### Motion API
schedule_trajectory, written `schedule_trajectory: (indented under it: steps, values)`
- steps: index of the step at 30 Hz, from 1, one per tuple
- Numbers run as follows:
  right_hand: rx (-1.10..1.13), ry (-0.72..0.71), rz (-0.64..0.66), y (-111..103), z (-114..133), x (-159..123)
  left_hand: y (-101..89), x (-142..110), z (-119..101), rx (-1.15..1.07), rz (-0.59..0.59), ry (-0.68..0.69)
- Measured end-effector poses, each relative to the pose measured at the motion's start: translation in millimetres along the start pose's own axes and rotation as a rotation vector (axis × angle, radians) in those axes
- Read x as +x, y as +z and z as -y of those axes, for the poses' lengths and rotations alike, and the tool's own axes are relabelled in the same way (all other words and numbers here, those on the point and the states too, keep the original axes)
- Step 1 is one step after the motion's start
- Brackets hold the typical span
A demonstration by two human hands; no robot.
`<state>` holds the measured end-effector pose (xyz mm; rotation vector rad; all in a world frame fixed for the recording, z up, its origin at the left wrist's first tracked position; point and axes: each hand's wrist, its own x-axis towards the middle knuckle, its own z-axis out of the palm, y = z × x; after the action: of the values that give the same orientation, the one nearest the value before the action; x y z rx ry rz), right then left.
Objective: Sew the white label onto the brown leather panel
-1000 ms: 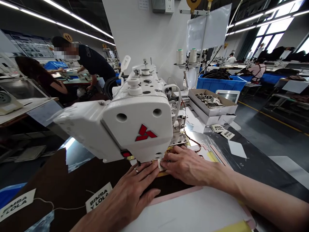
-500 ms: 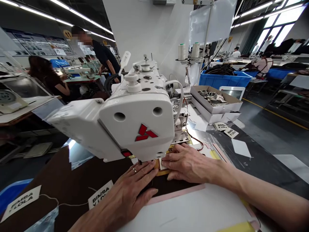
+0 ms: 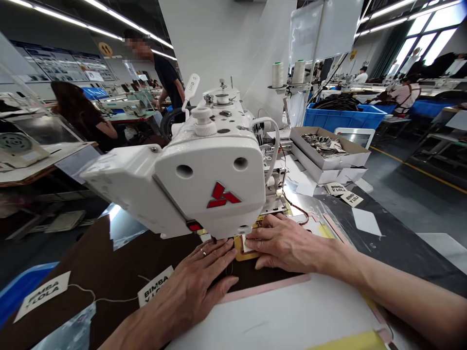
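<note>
Wearing a slim, silvery ring (image 3: 203, 252) on the left hand (image 3: 189, 284), baring left forearm (image 3: 136, 328) below that ring, right forearm (image 3: 386, 287) rightward of it!

Bright ceiling tubes (image 3: 105, 11), glaring window (image 3: 433, 43), stretched edges

Left hand (image 3: 199, 277): I see it laid flat, palm down — fingers extended, thumb spread away.
Right hand (image 3: 284, 244): I see it palm down, fingers lightly bent, pointing leftward.
Left forearm (image 3: 136, 328): rises from below in my view.
Right forearm (image 3: 386, 279): bare — slants in from the right.
</note>
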<state>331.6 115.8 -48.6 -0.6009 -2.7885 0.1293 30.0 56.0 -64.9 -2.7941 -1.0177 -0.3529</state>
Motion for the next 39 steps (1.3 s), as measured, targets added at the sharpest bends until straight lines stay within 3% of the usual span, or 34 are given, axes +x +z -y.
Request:
schedule_trajectory:
  steps: [39]
  values:
    - [0.069,0.051,0.026,-0.3,4.2,-2.1,-9.0,3.6,-0.7,0.116,-0.007,0.05]
